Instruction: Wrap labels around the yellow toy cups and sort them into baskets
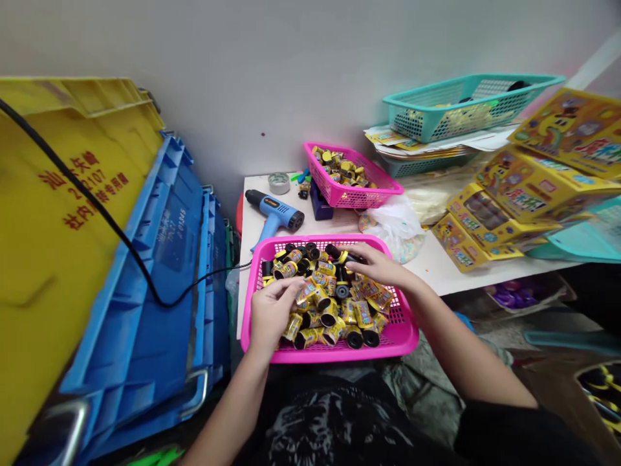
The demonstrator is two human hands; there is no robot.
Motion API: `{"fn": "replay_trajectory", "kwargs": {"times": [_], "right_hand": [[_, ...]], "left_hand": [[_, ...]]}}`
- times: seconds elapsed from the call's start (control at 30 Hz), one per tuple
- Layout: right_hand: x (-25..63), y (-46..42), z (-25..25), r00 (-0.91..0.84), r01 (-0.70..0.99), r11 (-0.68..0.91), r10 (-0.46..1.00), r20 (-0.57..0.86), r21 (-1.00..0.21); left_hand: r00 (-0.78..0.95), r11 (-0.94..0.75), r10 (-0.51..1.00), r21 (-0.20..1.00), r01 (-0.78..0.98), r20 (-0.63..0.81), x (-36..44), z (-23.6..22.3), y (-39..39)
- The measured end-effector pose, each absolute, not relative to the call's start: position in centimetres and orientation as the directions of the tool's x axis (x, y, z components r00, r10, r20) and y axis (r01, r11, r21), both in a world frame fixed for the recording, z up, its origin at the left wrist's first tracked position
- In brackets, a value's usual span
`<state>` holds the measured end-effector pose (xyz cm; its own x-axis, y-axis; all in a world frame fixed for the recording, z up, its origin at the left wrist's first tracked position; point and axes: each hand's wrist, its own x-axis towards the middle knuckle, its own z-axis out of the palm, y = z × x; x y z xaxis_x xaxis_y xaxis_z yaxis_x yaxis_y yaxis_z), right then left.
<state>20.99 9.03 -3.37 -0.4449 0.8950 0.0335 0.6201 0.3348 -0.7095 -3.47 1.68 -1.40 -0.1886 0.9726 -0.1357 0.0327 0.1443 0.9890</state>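
A pink basket in front of me holds many small black cylinders with yellow parts and yellow printed plastic sleeves. Over its left side, my left hand pinches a yellow printed sleeve between thumb and fingertips. My right hand reaches in from the right, its thumb and fingers closed around a black-and-yellow cylinder at the basket's far side. Just below that hand, another black cylinder lies with its round end toward me. Loose sleeves are heaped at the right of the pile.
Behind the basket lie a blue heat gun, a tape roll and a second pink basket of pieces. A plastic bag, yellow boxes and a teal basket stand right. Blue crates flank the left.
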Motion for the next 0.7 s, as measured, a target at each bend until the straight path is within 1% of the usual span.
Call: {"fn": "replay_trajectory", "kwargs": {"times": [0.07,0.1,0.13,0.2,0.23,0.3,0.4,0.5,0.6,0.7], "right_hand": [[21.3,7.6,-2.6,-0.367,0.399,0.209,0.929,0.053,-0.893],[21.2,6.8,-2.2,-0.304,0.259,0.139,0.951,0.055,-0.956],[20.9,6.1,-1.8,-0.241,0.129,0.078,0.969,0.045,-0.989],[20.0,4.8,-0.9,-0.153,-0.038,0.001,0.988,0.006,-0.999],[19.5,4.4,-0.5,-0.131,-0.093,-0.021,0.991,-0.008,-0.995],[18.5,3.8,0.1,-0.131,-0.153,-0.043,0.991,-0.023,-0.987],[17.6,3.5,0.0,-0.179,-0.152,-0.038,0.984,-0.011,-0.988],[17.3,3.3,-0.7,-0.252,-0.087,-0.042,0.968,-0.019,-0.995],[17.4,3.0,-1.1,-0.276,0.037,0.004,0.961,-0.007,-0.999],[17.7,2.8,-1.0,-0.305,0.21,0.102,0.952,0.034,-0.972]], "left_hand": [[-0.21,0.102,0.973,0.995,0.008,-0.098,-3.3,-1.5,1.9],[-0.21,0.088,0.974,0.996,-0.011,-0.089,-3.1,-1.5,2.0],[-0.201,0.083,0.976,0.996,-0.034,-0.088,-2.9,-1.5,2.0],[-0.161,0.092,0.981,0.992,-0.082,-0.104,-2.3,-1.5,2.1],[-0.136,0.099,0.984,0.99,-0.101,-0.112,-2.1,-1.5,2.1],[-0.101,0.103,0.988,0.988,-0.116,-0.115,-1.7,-1.5,1.9],[-0.102,0.095,0.989,0.99,-0.104,-0.106,-1.6,-1.6,1.7],[-0.148,0.074,0.985,0.991,-0.108,-0.09,-1.6,-1.7,1.7],[-0.162,0.064,0.983,0.992,-0.112,-0.082,-1.6,-1.7,1.8],[-0.11,0.09,0.989,0.989,-0.116,-0.103,-1.6,-1.5,1.8]]}}
